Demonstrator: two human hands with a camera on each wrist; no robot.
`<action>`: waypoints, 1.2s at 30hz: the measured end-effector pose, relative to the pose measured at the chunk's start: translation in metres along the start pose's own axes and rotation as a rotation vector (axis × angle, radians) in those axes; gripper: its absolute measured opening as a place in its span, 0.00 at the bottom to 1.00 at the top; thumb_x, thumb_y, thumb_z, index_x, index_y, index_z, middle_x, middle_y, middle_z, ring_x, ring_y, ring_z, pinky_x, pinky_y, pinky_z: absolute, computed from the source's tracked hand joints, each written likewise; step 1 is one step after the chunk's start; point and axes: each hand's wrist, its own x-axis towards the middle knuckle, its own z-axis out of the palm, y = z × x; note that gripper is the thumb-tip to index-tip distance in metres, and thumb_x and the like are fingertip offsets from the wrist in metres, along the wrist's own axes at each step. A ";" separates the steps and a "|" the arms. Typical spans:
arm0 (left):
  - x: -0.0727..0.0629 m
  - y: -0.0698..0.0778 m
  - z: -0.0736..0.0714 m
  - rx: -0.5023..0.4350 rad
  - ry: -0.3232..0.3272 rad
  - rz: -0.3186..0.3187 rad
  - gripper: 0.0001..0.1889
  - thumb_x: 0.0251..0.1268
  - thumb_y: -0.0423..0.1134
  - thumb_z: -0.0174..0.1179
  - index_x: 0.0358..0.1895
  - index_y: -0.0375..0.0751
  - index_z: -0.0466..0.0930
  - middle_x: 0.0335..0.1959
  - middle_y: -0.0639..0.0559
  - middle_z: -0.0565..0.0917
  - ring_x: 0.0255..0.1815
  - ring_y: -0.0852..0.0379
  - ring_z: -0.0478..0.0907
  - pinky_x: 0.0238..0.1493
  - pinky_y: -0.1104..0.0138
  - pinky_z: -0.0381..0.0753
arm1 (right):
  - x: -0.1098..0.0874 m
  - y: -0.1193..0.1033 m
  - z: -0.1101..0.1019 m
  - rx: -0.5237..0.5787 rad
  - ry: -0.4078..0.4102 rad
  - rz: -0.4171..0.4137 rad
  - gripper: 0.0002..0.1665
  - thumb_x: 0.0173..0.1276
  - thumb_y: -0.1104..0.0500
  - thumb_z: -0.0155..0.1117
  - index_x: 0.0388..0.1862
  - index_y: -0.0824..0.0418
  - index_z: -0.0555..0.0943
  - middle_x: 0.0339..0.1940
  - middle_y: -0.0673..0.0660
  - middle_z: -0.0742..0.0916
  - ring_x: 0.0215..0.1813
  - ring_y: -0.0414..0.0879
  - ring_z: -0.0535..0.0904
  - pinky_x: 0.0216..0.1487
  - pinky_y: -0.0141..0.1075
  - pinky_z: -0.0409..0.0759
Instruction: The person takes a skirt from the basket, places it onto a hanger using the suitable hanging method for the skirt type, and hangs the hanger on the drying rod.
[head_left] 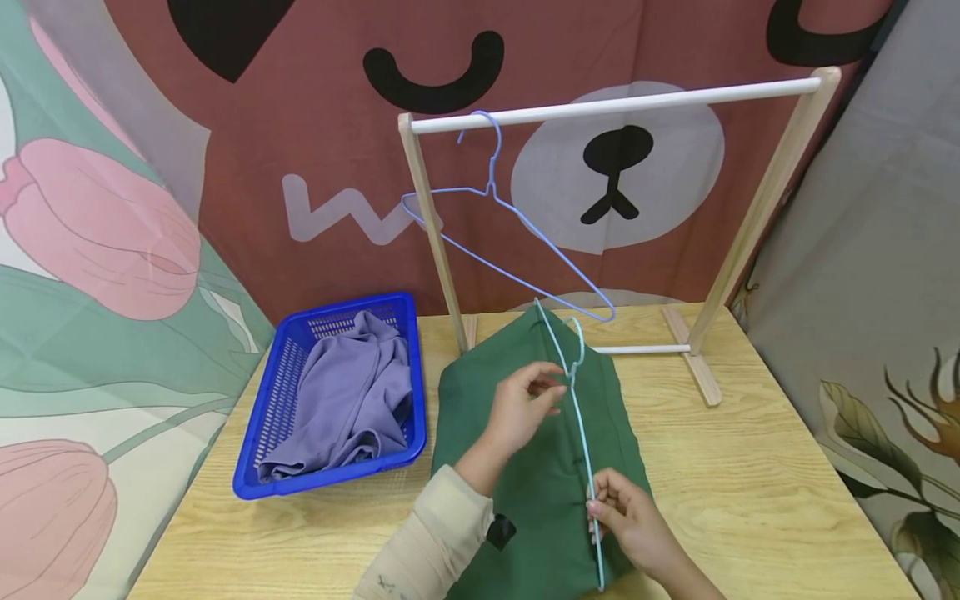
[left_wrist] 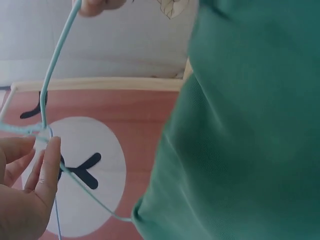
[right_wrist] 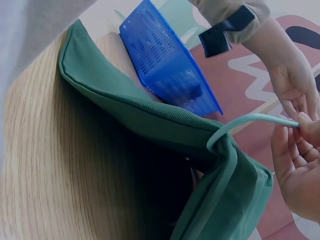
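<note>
Pinching the thin mint-coloured hanger (head_left: 582, 433), their right hand (head_left: 628, 517) is steadying it, I reckon, against the dark-green cloth garment (head_left: 540, 479) on that wood-grain table (head_left: 757, 492); left hand (head_left: 522, 407) looks loose near the hook (head_left: 581, 342), not gripping.

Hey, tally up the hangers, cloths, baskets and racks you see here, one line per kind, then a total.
Blue hanger, mint hanger: 2 hangers
Green cloth, purple cloth: 2 cloths
Basket: 1
Rack: 1
Total: 6
</note>
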 end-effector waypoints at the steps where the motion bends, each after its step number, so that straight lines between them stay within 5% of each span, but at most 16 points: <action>1: 0.000 -0.002 -0.002 0.012 -0.001 0.001 0.11 0.53 0.29 0.57 0.42 0.33 0.75 0.30 0.47 0.77 0.28 0.59 0.75 0.25 0.72 0.76 | 0.000 0.000 -0.001 0.000 0.003 -0.006 0.03 0.60 0.75 0.46 0.30 0.75 0.62 0.20 0.55 0.73 0.23 0.38 0.72 0.19 0.34 0.73; 6: -0.004 -0.009 -0.015 0.079 0.010 -0.009 0.10 0.55 0.32 0.57 0.42 0.38 0.76 0.31 0.49 0.77 0.29 0.59 0.74 0.26 0.71 0.76 | -0.003 0.000 -0.005 0.001 0.023 -0.038 0.03 0.60 0.76 0.46 0.29 0.75 0.62 0.18 0.59 0.72 0.22 0.38 0.72 0.19 0.34 0.72; 13: -0.009 -0.017 -0.037 0.161 0.063 -0.026 0.10 0.55 0.36 0.57 0.42 0.40 0.75 0.32 0.51 0.78 0.33 0.57 0.73 0.30 0.71 0.73 | -0.007 -0.001 -0.011 0.036 0.083 -0.022 0.03 0.60 0.76 0.44 0.29 0.76 0.60 0.21 0.48 0.74 0.22 0.37 0.72 0.20 0.31 0.72; 20: -0.012 -0.022 -0.054 0.100 0.118 -0.063 0.10 0.54 0.30 0.57 0.40 0.33 0.74 0.32 0.43 0.78 0.33 0.48 0.73 0.32 0.64 0.72 | -0.010 -0.001 -0.020 0.023 0.137 -0.046 0.03 0.61 0.77 0.43 0.29 0.75 0.61 0.20 0.49 0.73 0.21 0.38 0.71 0.19 0.31 0.71; 28: -0.023 -0.033 -0.067 0.118 0.173 -0.110 0.11 0.53 0.35 0.59 0.39 0.35 0.75 0.31 0.47 0.78 0.32 0.55 0.73 0.32 0.68 0.73 | -0.011 -0.003 -0.033 0.005 0.180 -0.099 0.06 0.59 0.79 0.41 0.29 0.71 0.63 0.20 0.50 0.74 0.20 0.38 0.71 0.19 0.30 0.70; 36: -0.027 -0.038 -0.082 0.147 0.249 -0.074 0.11 0.51 0.31 0.60 0.38 0.31 0.75 0.30 0.43 0.79 0.31 0.51 0.75 0.33 0.67 0.74 | -0.009 -0.008 -0.041 -0.011 0.199 -0.124 0.08 0.60 0.79 0.41 0.29 0.70 0.64 0.19 0.51 0.73 0.20 0.38 0.70 0.18 0.30 0.69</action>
